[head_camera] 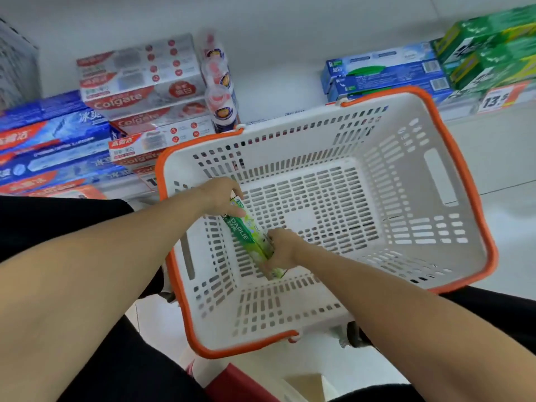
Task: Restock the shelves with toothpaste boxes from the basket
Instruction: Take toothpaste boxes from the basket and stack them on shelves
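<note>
While both hands, the left hand (222,195) and right hand (280,248), hold the ends of the green toothpaste box (249,236) inside the white basket (435,181), lifting it flat and level should work best.

Bare forearms, black clothing (58,224), no sleeves visible.

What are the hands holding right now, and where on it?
Both hold one green toothpaste box inside the basket: the left hand grips its far end, the right hand its near end.
</note>
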### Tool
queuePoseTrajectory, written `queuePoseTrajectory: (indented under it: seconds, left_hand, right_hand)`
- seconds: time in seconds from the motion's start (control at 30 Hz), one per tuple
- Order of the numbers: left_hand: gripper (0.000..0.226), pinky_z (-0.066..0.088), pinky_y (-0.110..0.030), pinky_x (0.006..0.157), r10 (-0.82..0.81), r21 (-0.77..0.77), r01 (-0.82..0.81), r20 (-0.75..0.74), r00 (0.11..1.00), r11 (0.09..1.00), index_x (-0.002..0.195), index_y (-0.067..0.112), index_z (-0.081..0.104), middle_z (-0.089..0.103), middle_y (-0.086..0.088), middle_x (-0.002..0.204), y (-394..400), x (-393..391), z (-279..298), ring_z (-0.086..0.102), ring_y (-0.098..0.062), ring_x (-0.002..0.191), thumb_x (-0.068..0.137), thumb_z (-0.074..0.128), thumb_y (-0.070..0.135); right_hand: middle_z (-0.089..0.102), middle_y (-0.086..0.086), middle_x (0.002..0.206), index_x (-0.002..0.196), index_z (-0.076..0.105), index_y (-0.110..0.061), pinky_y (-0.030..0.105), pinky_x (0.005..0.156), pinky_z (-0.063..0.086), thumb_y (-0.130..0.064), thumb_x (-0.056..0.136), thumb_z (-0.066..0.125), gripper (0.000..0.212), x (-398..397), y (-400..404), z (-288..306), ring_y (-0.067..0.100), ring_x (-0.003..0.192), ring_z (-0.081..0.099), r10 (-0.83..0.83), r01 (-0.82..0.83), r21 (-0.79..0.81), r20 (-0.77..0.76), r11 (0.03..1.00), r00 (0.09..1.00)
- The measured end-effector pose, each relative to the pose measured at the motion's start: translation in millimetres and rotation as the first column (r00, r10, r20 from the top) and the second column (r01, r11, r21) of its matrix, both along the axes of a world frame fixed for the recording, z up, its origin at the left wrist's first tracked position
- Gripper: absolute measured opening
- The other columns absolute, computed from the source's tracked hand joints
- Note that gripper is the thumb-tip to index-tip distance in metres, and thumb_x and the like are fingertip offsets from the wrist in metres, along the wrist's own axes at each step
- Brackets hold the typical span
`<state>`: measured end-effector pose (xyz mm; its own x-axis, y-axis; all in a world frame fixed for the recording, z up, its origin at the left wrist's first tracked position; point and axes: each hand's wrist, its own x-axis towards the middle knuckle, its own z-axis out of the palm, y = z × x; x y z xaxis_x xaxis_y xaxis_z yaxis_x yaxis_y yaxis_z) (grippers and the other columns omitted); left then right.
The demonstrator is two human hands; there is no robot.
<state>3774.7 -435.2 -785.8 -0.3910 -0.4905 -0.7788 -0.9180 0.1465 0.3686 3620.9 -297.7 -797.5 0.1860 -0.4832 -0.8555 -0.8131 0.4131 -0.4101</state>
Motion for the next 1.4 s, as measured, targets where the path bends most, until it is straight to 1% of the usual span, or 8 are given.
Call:
queuePoseTrajectory:
  seconds: [0.2,0.33,0.47,0.63,0.9,1.07,1.2,1.4]
  left_hand:
    - [0.087,0.050,-0.029,0.090,0.180,0.104,-0.162,-0.194,0.964,0.981,0.121,0.019,0.056,0.059,-0.002,0.127,-11,-10,52,0.058,-0.019,0.112,0.051,0.087,0.059]
    - [0.102,0.053,-0.026,0.071,0.478,0.277,-0.391,-0.453,0.753,0.878,0.111,0.016,0.065,0.073,0.002,0.110,-2,-29,95,0.068,-0.014,0.097,0.024,0.093,0.063]
    - [0.095,0.048,-0.026,0.078,0.413,0.309,-0.276,-0.613,0.673,0.910,0.111,0.023,0.069,0.076,0.010,0.094,6,-51,145,0.068,-0.012,0.096,0.032,0.089,0.072]
    - [0.052,0.049,-0.041,0.097,0.112,0.220,0.063,-0.698,0.708,0.973,0.116,0.018,0.068,0.069,-0.010,0.121,15,-76,213,0.065,-0.018,0.101,0.075,0.083,0.046]
    - [0.051,0.054,-0.026,0.068,0.025,0.099,0.056,-0.668,0.743,0.994,0.119,0.008,0.064,0.071,-0.014,0.116,7,-82,293,0.068,-0.012,0.077,0.080,0.081,0.036]
    - [0.057,0.050,-0.041,0.082,0.026,-0.148,-0.179,-0.699,0.715,0.973,0.097,0.029,0.071,0.073,-0.017,0.095,-10,-63,332,0.070,-0.032,0.084,0.054,0.087,0.063]
    - [0.058,0.056,-0.050,0.084,0.020,-0.322,-0.526,-0.839,0.544,0.787,0.097,0.030,0.067,0.076,0.004,0.088,-6,-73,358,0.071,-0.027,0.083,0.055,0.084,0.067]
    - [0.069,0.051,-0.024,0.095,-0.149,-0.336,-0.736,-0.939,0.310,0.587,0.131,0.024,0.049,0.060,0.012,0.123,-9,-135,382,0.060,-0.001,0.108,0.073,0.082,0.041]
  right_hand:
    - [0.053,0.000,0.137,0.141,0.048,-0.019,0.030,0.085,0.046,-0.034,0.078,0.082,0.073,-88,-47,86,0.021,0.111,0.055,0.021,-0.023,-0.041,-0.047,0.999,0.999]
    - [0.053,-0.004,0.126,0.138,0.054,-0.030,0.029,0.091,0.049,-0.035,0.082,0.077,0.061,-134,-74,181,0.015,0.104,0.053,0.068,-0.088,-0.141,-0.140,0.986,0.988]
    - [0.066,-0.014,0.095,0.127,0.064,-0.033,0.017,0.073,0.048,-0.033,0.083,0.077,0.045,-164,-82,284,0.001,0.082,0.060,0.008,-0.072,-0.315,-0.200,0.946,0.980]
    - [0.067,-0.009,0.073,0.119,0.066,-0.022,0.009,0.053,0.042,-0.011,0.076,0.084,0.048,-174,-64,353,0.000,0.057,0.060,-0.319,0.379,-0.624,0.211,0.684,0.924]
    - [0.067,0.008,0.095,0.122,0.062,-0.016,0.030,0.071,0.057,0.006,0.082,0.070,0.046,-149,-80,346,0.019,0.079,0.067,-0.363,0.894,-0.309,0.832,0.324,0.419]
    - [0.067,0.002,0.105,0.125,0.062,-0.030,0.039,0.079,0.056,-0.023,0.074,0.085,0.056,-177,-78,357,0.021,0.091,0.069,-0.260,0.769,-0.520,0.737,0.371,0.624]
    - [0.058,0.000,0.134,0.122,0.064,-0.021,0.033,0.080,0.059,-0.023,0.074,0.076,0.049,-203,-69,385,0.023,0.093,0.073,-0.149,0.633,-0.699,0.624,0.332,0.767]
    - [0.069,0.007,0.097,0.102,0.068,-0.028,0.036,0.084,0.056,-0.040,0.058,0.093,0.052,-246,-86,442,0.020,0.076,0.072,0.026,0.729,-0.678,0.733,0.093,0.679]
